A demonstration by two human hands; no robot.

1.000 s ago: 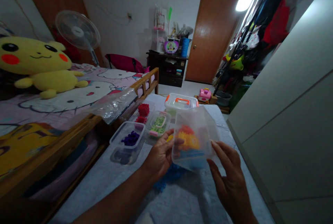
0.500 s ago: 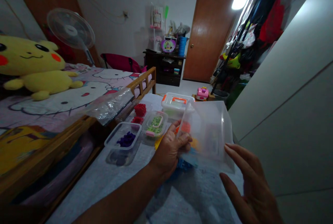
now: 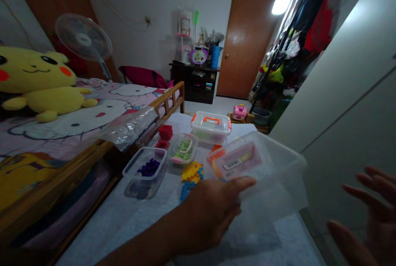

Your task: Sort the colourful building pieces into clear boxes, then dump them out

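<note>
The worktop (image 3: 130, 224) is covered with a pale grey cloth and runs from the lower centre of the frame up to the centre; a clear tub of purple pieces (image 3: 145, 171) stands left of centre. Just above it in the frame stands a lidded tub of green pieces (image 3: 183, 150) with pink clasps; to the upper left of that, a tub of red pieces (image 3: 165, 133). At the far end, centre frame, stands a larger lidded box (image 3: 210, 125) with orange handle and clasps. A loose pile of yellow and blue pieces (image 3: 191, 174) lies directly on the cloth, right of the purple tub; orange pieces (image 3: 215, 149) lie above the pile, partly hidden behind the clear container (image 3: 278, 183).
</note>
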